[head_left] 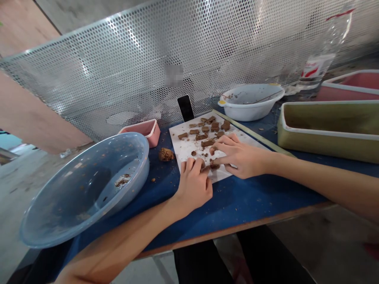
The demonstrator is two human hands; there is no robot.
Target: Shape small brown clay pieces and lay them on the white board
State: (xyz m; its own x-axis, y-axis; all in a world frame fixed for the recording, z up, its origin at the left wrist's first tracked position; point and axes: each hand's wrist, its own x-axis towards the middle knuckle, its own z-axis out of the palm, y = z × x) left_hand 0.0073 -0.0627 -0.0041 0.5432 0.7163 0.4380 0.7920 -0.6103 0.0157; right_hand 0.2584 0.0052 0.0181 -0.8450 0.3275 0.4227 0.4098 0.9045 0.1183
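Note:
A white sheet (192,148) lies on the blue tabletop, with several brown clay-like blocks (205,129) and small crumbs scattered over it. At its near edge my left hand (194,183) is closed, its curled fingers against a small brown clay-like piece (214,166). My right hand (241,157) reaches in from the right with fingers apart, fingertips down by the same piece and next to a longer brown block (207,143). The fingers partly cover the small piece. Left of the sheet sits a rough brown lump (166,154).
A large blue basin (118,201) holding some debris stands at left, a pink container (153,133) behind it. A phone (185,108) leans against the perforated metal panel (142,63). At right are a white basin (251,112), a green trough (328,146) and a plastic bottle (318,65).

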